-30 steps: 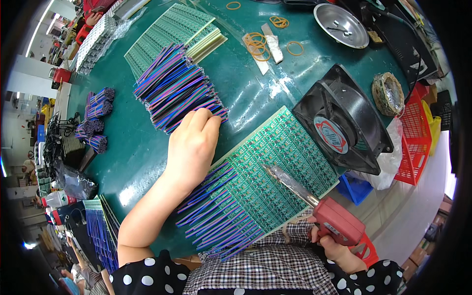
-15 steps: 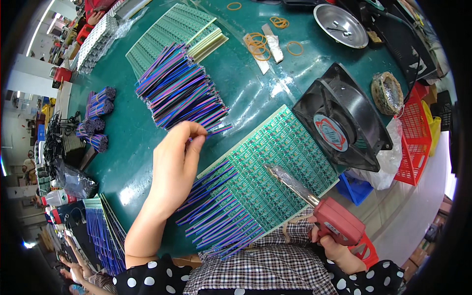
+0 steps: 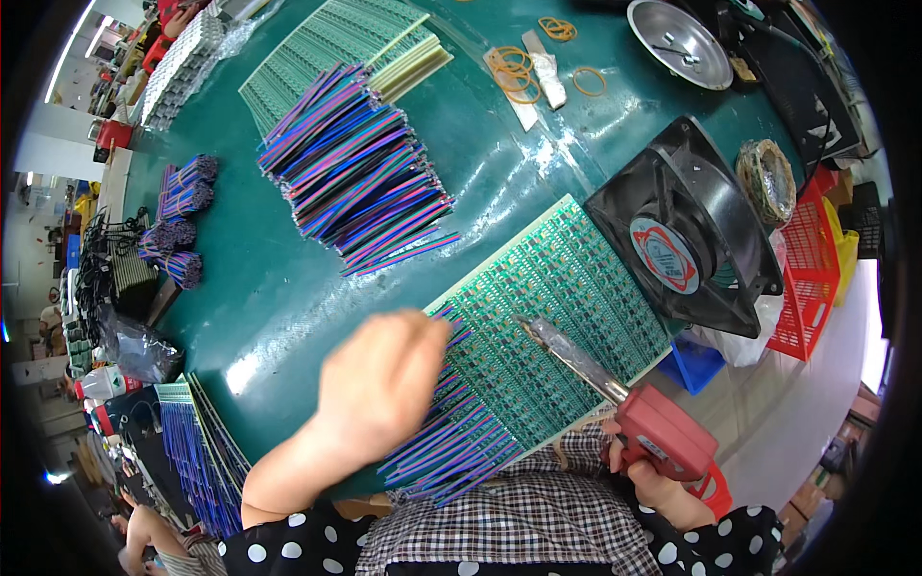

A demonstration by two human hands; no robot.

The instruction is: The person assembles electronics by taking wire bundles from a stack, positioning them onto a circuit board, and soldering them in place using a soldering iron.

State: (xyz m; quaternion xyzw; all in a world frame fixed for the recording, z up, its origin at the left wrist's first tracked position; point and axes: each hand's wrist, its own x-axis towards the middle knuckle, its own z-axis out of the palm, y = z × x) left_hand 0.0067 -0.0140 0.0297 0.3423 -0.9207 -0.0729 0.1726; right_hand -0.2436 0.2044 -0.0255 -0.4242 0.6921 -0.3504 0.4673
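Observation:
My right hand grips a red soldering gun, its metal nose pointing up-left over a green circuit board panel. Thin multicoloured ribbon wires lie in a row along the panel's left side and stick out past its edge. Over the upper end of that row my left hand is closed, blurred by motion, fingertips at the panel's left edge. Whatever it pinches is hidden. Farther off lies a pile of cut ribbon wires, apart from both hands.
A black fan stands right of the panel. Stacked green panels lie behind the wire pile. Rubber bands, a metal dish and a tape-like roll sit farther back. Bundled wires lie at left; red crates stand at right.
My left hand has moved from the wire pile toward me and right, to the panel's left edge. The soldering gun stays nearly in place over the panel. The view has shifted slightly.

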